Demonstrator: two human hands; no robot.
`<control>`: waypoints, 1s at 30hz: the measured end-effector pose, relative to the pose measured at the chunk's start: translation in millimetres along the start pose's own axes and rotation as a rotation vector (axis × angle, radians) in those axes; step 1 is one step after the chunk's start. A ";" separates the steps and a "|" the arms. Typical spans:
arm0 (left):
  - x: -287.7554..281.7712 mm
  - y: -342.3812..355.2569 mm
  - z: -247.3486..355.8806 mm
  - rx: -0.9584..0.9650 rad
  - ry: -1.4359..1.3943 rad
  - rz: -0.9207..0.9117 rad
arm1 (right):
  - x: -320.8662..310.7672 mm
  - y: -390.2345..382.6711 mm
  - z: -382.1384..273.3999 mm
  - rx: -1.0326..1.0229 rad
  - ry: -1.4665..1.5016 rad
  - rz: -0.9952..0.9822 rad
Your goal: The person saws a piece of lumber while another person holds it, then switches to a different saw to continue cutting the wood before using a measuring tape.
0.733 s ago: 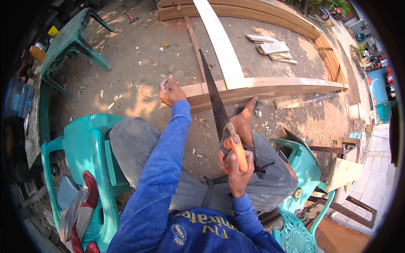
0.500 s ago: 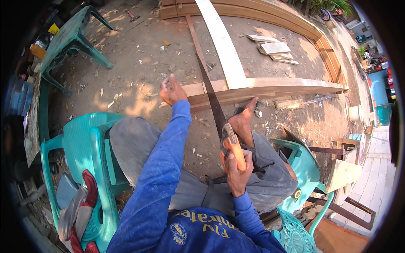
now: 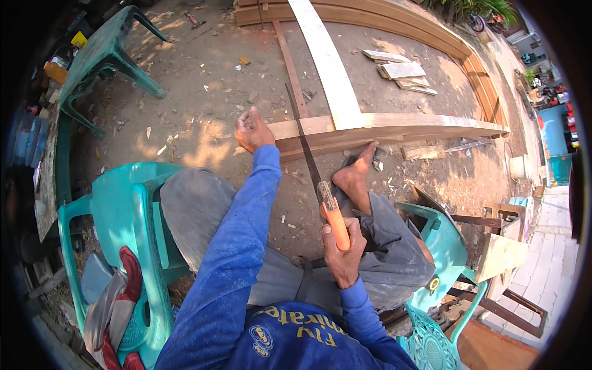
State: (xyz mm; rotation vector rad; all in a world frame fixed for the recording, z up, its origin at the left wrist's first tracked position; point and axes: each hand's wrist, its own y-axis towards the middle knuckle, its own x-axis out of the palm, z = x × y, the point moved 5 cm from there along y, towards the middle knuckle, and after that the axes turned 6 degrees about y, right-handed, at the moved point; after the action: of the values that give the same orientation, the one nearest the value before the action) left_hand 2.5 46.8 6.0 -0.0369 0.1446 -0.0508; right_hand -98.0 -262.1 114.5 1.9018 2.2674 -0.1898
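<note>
In my right hand [image 3: 343, 251] is the orange handle of a handsaw [image 3: 310, 161], with my fingers wrapped round it. The dark, narrow-looking blade crosses a brown wooden beam [image 3: 394, 128] near its left end and points away from me. My left hand [image 3: 253, 131] is at that left end, its fingers curled about the wood and the thumb side upward. Part of the beam's end is hidden behind that hand. A pale plank [image 3: 327, 68] rests across the beam, just right of the blade. My bare foot [image 3: 353, 177] is below the beam.
Green plastic chairs [image 3: 117, 203] stand at my left and right, one with cloth [image 3: 111, 308] on it. A dark green table [image 3: 102, 58] is at the far left. Short boards [image 3: 404, 71] lie beyond the beam. Long brown beams [image 3: 394, 31] lie at the back.
My right hand has shifted slightly left and toward me with the saw. The blade has turned from showing its broad side to nearly edge-on. My left hand has hardly moved.
</note>
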 end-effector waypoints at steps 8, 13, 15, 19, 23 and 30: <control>-5.1 -2.1 -6.3 -0.101 -0.177 0.016 | -20.1 -28.0 -43.0 0.070 -0.184 -0.040; 2.3 -13.2 6.4 -0.127 -0.182 -0.014 | 60.7 88.5 -3.4 -0.050 -0.184 -0.051; 4.2 -9.9 5.4 -0.150 -0.187 -0.021 | 70.7 99.3 0.9 -0.044 -0.141 -0.051; -1.2 -6.0 -3.5 -0.119 -0.179 0.035 | 22.8 28.7 -6.5 0.043 -0.186 -0.060; -5.4 -3.8 -2.7 -0.122 -0.179 0.084 | -26.1 -40.9 -38.3 0.115 -0.244 -0.071; 13.6 -15.2 -1.2 -0.156 -0.213 -0.036 | 67.6 104.1 22.1 -0.014 -0.151 -0.063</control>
State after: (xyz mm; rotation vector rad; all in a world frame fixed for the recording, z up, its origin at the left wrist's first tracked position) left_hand 15.1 30.9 3.5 -0.1999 -0.0652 -0.0710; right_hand -5.7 -183.4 80.0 1.7473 2.2232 -0.3136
